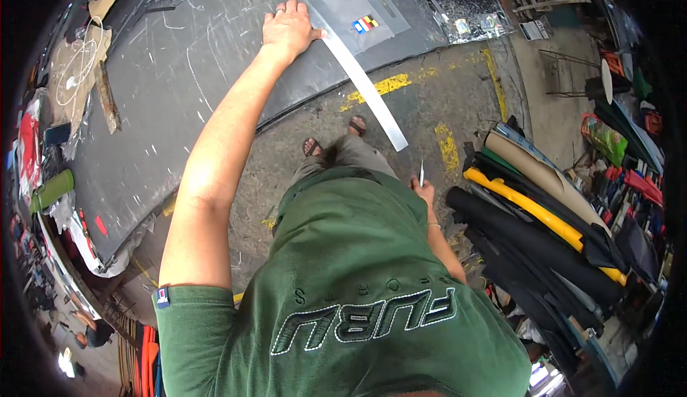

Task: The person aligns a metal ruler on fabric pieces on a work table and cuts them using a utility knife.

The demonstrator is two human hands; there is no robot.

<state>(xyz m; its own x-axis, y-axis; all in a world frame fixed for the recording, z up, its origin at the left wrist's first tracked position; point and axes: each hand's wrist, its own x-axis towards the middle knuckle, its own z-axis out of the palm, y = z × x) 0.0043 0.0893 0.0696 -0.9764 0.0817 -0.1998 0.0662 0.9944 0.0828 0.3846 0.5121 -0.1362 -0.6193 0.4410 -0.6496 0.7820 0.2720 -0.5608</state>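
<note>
My left hand [290, 28] lies palm down on the dark work table [179, 61], fingers spread, the thumb touching a long metal straightedge [365, 86]. This straightedge slants over the table and its near end sticks out past the table edge, above the floor. Along its right side lies a grey sheet [390, 21] with a dark slit and a small multicoloured patch [365, 23]. Down by my right hip, apart from the table, my right hand [424, 191] is closed round a slim pointed silvery tool [421, 173], its tip upward. The tool's handle is hidden in the fingers.
Rolls of black material [533, 243], a yellow roll [526, 204] and a beige roll [544, 172] lie at the right. A stick [106, 96] and a white cord [74, 82] rest on the table's left. Yellow markings [447, 146] cross the floor.
</note>
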